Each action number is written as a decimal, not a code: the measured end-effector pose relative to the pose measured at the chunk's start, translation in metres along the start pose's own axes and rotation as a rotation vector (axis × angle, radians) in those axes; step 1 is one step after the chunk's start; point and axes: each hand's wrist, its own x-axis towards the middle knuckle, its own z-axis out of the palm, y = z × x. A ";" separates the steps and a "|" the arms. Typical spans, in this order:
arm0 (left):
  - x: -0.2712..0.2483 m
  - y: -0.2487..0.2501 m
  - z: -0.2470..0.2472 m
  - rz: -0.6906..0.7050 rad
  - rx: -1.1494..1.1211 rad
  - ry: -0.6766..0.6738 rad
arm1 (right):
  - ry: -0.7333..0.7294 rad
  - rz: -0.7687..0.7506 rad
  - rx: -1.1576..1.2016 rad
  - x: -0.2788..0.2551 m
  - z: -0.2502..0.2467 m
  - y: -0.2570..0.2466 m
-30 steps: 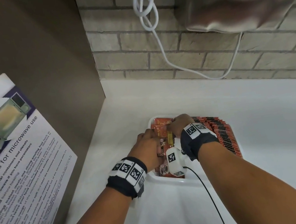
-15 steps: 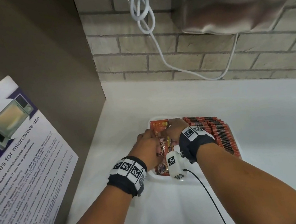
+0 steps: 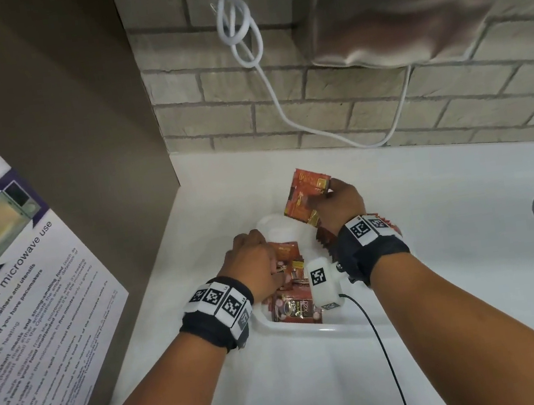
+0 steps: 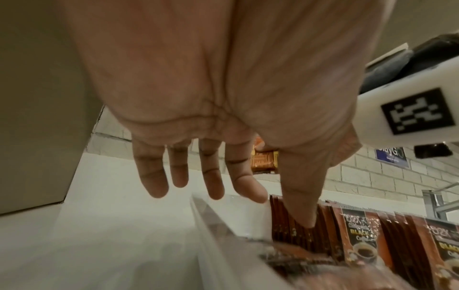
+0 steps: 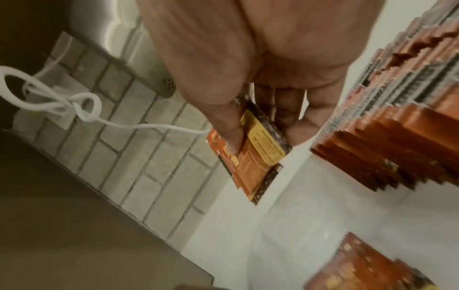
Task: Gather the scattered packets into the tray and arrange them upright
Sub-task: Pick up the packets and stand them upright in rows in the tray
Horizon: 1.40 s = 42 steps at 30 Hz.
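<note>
Orange packets point(image 3: 308, 196), a small stack, pinched in the right hand point(image 3: 339, 205), thumb on the face and fingers behind, lifted clear above the far end of the tray point(image 3: 312, 327). Left hand point(image 3: 254, 263) is low over the tray's left part, fingers straight and spread in the left wrist view, holding nothing; whether the thumb tip actually presses the packet edges below it, can't tell. White tray sits on the white counter point(image 3: 455, 243), near the corner by the brick wall point(image 3: 348, 107).

In the tray: loose pile point(image 3: 289, 292) lying flat and jumbled on the left and near side; upright row point(image 5: 397, 117) already standing on the right side, mostly hidden under the right wrist in the head view.

Step in hand, as I read it: add the held stack to the upright row. To do it well:
- square the stack's edges first, so no packet slips out of the pinch
- turn it so the faces match the row, long edge vertical
- lower it just beside the row's end, touching it, not on top of it
- left hand should brace the row end so it doesn't fan over or topple
- let go only once the stack leans on the row

Risk: thin foil packets are slick, the row could domino. Task looks partway, pile left to sort.
</note>
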 end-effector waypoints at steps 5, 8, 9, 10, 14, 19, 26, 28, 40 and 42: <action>0.024 0.018 -0.006 0.069 0.251 -0.091 | 0.020 0.001 0.187 0.000 -0.022 -0.007; 0.045 0.033 -0.003 0.090 0.331 -0.203 | -0.004 -0.022 0.237 -0.004 -0.036 -0.009; 0.052 0.037 -0.001 0.088 0.353 -0.250 | -0.012 -0.027 0.249 -0.006 -0.041 -0.009; 0.058 0.041 0.002 0.079 0.381 -0.297 | -0.024 -0.029 0.262 -0.008 -0.046 -0.010; 0.075 0.043 0.012 0.007 0.477 -0.391 | -0.072 -0.019 0.345 -0.019 -0.065 -0.009; 0.077 0.044 0.016 -0.029 0.495 -0.434 | -0.103 0.005 0.385 -0.026 -0.076 -0.002; 0.060 0.051 0.007 0.016 0.411 -0.480 | -0.111 0.002 0.381 -0.028 -0.079 0.003; 0.056 0.053 0.006 0.023 0.391 -0.493 | -0.117 -0.003 0.381 -0.028 -0.079 0.003; 0.047 0.042 0.012 -0.049 0.326 -0.400 | -0.147 -0.011 0.382 -0.030 -0.073 0.006; 0.046 0.042 0.014 -0.062 0.335 -0.391 | -0.147 -0.010 0.379 -0.030 -0.072 0.008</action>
